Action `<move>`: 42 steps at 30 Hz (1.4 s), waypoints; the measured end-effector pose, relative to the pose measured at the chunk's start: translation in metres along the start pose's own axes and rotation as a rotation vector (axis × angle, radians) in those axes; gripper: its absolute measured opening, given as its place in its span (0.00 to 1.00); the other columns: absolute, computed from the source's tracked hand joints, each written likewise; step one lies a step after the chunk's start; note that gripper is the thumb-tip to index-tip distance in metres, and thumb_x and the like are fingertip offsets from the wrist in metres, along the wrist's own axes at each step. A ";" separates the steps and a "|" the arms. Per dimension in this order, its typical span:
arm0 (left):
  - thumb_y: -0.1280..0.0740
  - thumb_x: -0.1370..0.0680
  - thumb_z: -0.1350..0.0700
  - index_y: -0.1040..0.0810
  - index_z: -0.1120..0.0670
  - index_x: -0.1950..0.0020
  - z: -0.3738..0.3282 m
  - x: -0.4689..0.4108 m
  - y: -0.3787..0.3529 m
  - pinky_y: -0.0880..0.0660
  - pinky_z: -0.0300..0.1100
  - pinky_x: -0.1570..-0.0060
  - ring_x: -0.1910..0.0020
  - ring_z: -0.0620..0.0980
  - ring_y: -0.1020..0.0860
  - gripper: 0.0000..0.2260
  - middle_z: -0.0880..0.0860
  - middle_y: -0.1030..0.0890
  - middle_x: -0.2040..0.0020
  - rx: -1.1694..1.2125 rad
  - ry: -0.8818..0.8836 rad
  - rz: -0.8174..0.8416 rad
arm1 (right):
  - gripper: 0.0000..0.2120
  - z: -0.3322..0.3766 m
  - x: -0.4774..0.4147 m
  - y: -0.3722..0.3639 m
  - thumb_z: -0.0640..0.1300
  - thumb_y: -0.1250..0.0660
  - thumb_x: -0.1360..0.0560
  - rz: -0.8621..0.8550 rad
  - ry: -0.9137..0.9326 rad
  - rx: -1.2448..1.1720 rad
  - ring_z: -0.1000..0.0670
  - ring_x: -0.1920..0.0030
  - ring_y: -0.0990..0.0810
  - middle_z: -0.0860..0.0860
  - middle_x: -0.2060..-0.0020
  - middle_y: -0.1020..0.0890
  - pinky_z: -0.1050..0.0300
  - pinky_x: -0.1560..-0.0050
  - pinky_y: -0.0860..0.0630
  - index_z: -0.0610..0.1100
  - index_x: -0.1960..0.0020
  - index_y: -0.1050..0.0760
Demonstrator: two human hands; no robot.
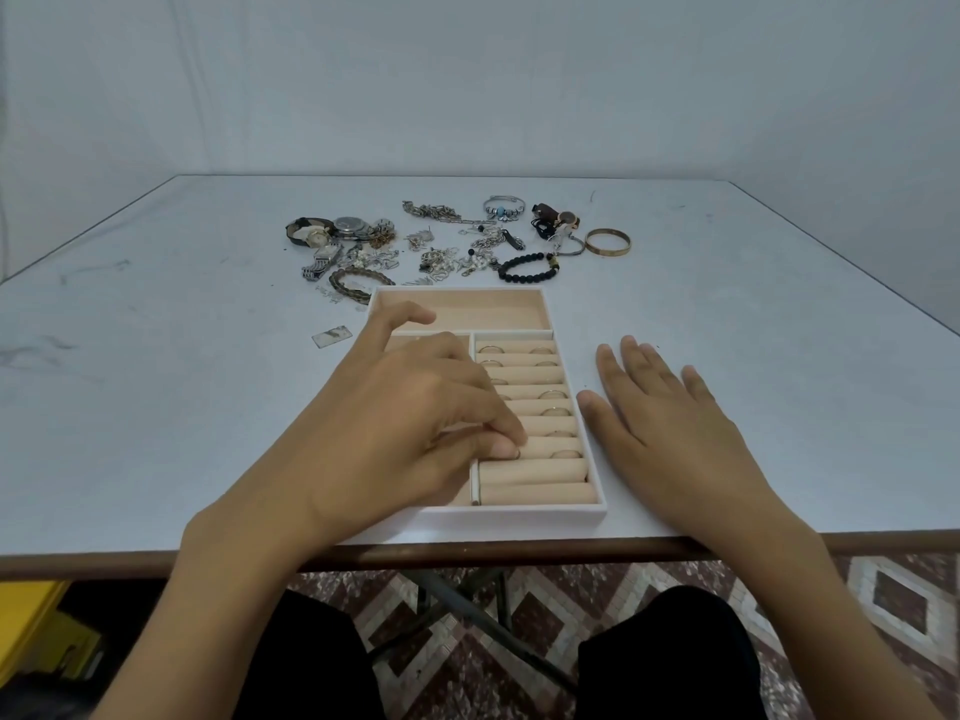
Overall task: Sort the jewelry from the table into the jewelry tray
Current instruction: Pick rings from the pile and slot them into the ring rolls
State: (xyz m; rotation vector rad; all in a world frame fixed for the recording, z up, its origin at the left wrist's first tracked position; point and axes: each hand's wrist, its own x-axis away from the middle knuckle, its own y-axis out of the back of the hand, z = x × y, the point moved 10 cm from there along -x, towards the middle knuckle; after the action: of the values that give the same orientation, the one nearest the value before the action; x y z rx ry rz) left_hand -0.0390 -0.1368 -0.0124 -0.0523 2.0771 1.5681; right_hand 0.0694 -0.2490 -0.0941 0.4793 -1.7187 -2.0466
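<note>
Knees (670, 657), patterned floor (519, 605), left hand (405, 423) pinching ring (517, 453), right hand (670, 423) flat on white table (156, 356), pale wall (467, 80)

White, beige-lined jewelry tray (519, 513) flat near the counter's (182, 407) front edge, thin rings (554, 394) slotted between its padded rolls (540, 472), watches (349, 226), chains (431, 210), bracelets (527, 267) scattered just beyond

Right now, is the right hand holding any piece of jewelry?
No, the right hand lies flat, fingers straight and spread, on the white table beside the beige-lined white jewelry tray, gripping nothing.
</note>
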 end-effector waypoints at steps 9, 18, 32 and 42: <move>0.36 0.23 0.42 0.16 0.42 0.53 0.000 0.012 0.004 0.39 0.55 0.33 0.51 0.38 0.23 0.10 0.38 0.18 0.57 0.048 -0.007 -0.051 | 0.29 0.000 0.000 0.000 0.59 0.61 0.20 0.001 0.001 0.008 0.54 0.23 0.61 0.51 0.22 0.59 0.52 0.24 0.62 0.50 0.22 0.61; 0.35 0.24 0.41 0.16 0.42 0.57 -0.001 0.009 -0.001 0.38 0.53 0.34 0.51 0.40 0.23 0.10 0.38 0.19 0.58 0.022 -0.006 -0.017 | 0.29 0.000 0.000 0.000 0.59 0.61 0.20 0.006 -0.001 0.016 0.54 0.23 0.61 0.51 0.22 0.59 0.51 0.24 0.62 0.50 0.22 0.61; 0.34 0.24 0.43 0.16 0.44 0.51 0.025 0.002 0.017 0.33 0.47 0.41 0.51 0.39 0.22 0.09 0.36 0.18 0.55 0.180 0.021 -0.101 | 0.29 0.001 0.001 0.000 0.59 0.62 0.20 0.010 -0.005 0.018 0.54 0.24 0.63 0.52 0.23 0.60 0.52 0.24 0.64 0.50 0.22 0.63; 0.30 0.26 0.51 0.17 0.46 0.54 0.171 -0.027 0.037 0.25 0.47 0.45 0.54 0.42 0.20 0.03 0.44 0.16 0.57 0.171 0.508 -0.297 | 0.29 0.002 0.001 0.000 0.59 0.63 0.20 0.029 -0.005 0.010 0.55 0.24 0.65 0.53 0.23 0.62 0.53 0.25 0.65 0.51 0.23 0.65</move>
State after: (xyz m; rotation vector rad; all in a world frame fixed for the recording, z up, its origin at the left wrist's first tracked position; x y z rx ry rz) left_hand 0.0374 0.0228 0.0005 -0.7302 2.4328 1.2805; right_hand 0.0669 -0.2478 -0.0931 0.4504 -1.7292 -2.0222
